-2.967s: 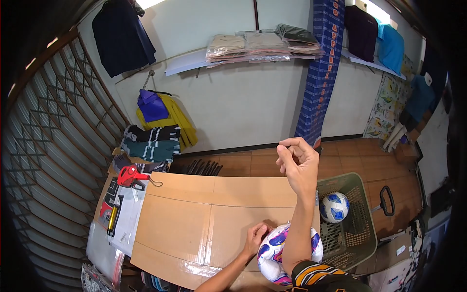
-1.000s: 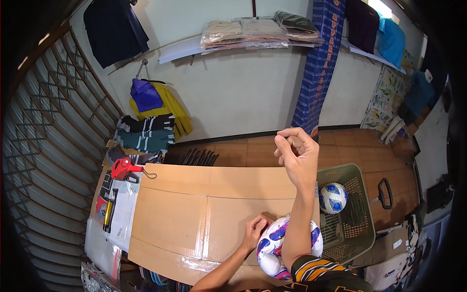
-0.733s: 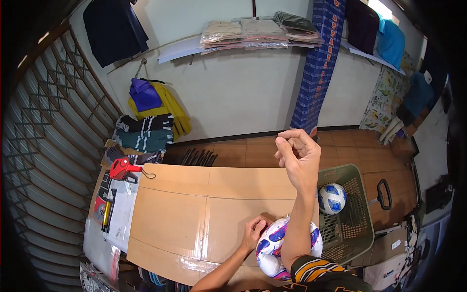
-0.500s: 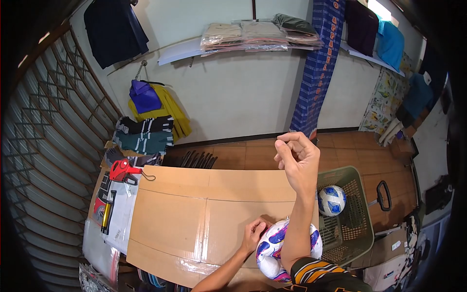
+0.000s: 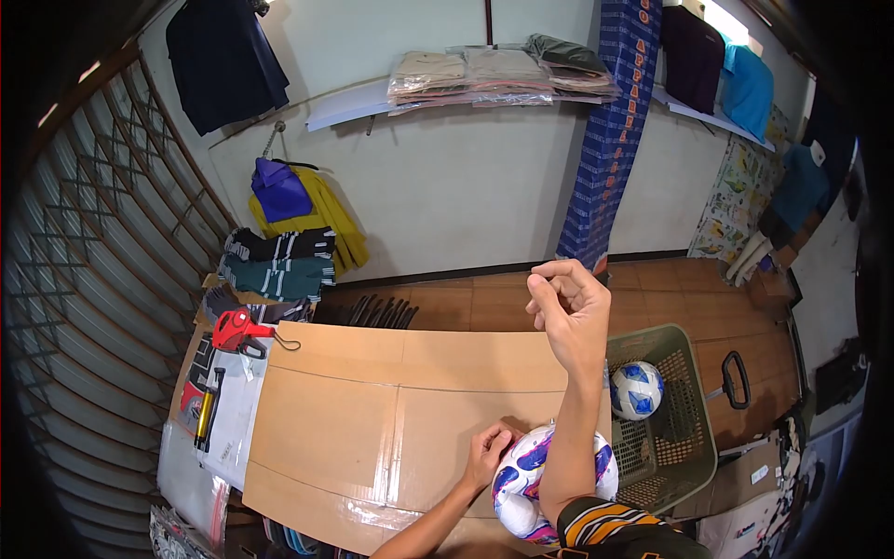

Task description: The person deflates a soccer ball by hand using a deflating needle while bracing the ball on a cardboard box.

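Observation:
A white soccer ball with purple, blue and pink patches point(image 5: 527, 456) sits at the cardboard's near right edge, partly hidden behind my right forearm. My left hand point(image 5: 486, 454) is closed against the ball's left side, its fingers curled and partly hidden. Raised high above the cardboard, my right hand point(image 5: 575, 312) is closed in a pinch, thumb against the bent fingers. Whatever the pinch holds, if anything, is too small to make out.
Brown cardboard point(image 5: 326, 419) covers the table. At right stands a green plastic basket point(image 5: 694, 447) with a white and blue ball point(image 5: 637, 390) inside. Along the left lie a red tool point(image 5: 240, 331), a yellow and black pump point(image 5: 206, 415) and folded clothes point(image 5: 279, 265).
The whole view has shifted slightly, with the scene a little lower in the picture. Both hands keep almost the same pose, the right still raised and the left at the ball.

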Demonstrator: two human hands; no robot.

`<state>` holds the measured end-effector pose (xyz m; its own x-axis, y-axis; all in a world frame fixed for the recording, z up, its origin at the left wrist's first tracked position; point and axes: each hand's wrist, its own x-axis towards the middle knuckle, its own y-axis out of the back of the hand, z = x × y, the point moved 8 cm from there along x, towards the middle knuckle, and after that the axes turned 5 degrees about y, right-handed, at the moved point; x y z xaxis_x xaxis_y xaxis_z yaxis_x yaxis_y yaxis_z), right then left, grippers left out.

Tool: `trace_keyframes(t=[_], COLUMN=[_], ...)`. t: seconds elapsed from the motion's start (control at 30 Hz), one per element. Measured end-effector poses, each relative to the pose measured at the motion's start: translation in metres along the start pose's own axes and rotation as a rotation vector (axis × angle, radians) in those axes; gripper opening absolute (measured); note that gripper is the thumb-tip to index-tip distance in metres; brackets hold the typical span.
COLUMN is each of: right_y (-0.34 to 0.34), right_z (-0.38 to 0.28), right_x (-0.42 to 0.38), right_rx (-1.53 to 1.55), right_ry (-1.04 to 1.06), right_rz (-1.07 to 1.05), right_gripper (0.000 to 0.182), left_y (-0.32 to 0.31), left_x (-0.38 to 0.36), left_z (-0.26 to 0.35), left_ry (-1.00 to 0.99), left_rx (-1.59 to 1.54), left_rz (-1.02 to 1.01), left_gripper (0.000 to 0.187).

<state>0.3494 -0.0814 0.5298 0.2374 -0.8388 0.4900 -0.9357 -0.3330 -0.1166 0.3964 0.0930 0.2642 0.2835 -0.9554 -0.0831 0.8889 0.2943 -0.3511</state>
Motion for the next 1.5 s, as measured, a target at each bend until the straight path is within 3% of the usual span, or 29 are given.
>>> trace_keyframes(t=[0.27,0.33,0.37,0.43,0.53,0.63,0.83,0.9,1.13,1.2,1.5], right_y=[-0.002,-0.002,-0.002,-0.002,-0.003,-0.003,-0.002,-0.005,-0.029,-0.034,-0.021], right_z=[0.001,0.002,0.002,0.002,0.001,-0.001,-0.015,-0.020,-0.054,-0.056,-0.069], right_x=[0.000,0.000,0.000,0.000,0.001,0.004,0.001,-0.004,-0.014,-0.023,-0.044], right_rx=[0.018,0.011,0.016,0.017,0.006,0.013,0.085,0.099,0.083,0.074,0.071], right_ry=[-0.003,-0.001,0.001,-0.004,-0.011,0.038,0.066,0.066,0.062,0.084,0.162], right_rz=[0.006,0.001,0.000,-0.005,-0.009,-0.018,0.020,0.022,-0.090,-0.138,-0.168], right_gripper=[0.007,0.007,0.007,0.007,0.008,0.008,0.008,0.008,0.005,0.006,0.005], left_y=[-0.004,-0.016,-0.018,-0.035,-0.049,-0.054,-0.056,-0.051,-0.051,-0.054,-0.056], left_x=[0.000,0.000,-0.001,-0.008,-0.015,-0.017,-0.030,-0.041,-0.066,-0.065,-0.065], left_z=[0.000,0.005,0.012,0.020,0.034,0.037,0.045,0.040,0.018,0.017,0.025], left_ry=[0.015,-0.023,-0.025,0.070,0.051,0.121,0.237,0.302,0.296,0.307,0.267], left_rx=[0.025,-0.099,-0.095,-0.202,-0.267,-0.256,-0.176,-0.001,0.063,0.071,0.183], left_rz=[-0.107,-0.267,-0.265,-0.443,-0.553,-0.565,-0.557,-0.491,-0.434,-0.418,-0.351], left_gripper=[0.040,0.058,0.058,0.079,0.092,0.096,0.086,0.083,0.077,0.087,0.088])
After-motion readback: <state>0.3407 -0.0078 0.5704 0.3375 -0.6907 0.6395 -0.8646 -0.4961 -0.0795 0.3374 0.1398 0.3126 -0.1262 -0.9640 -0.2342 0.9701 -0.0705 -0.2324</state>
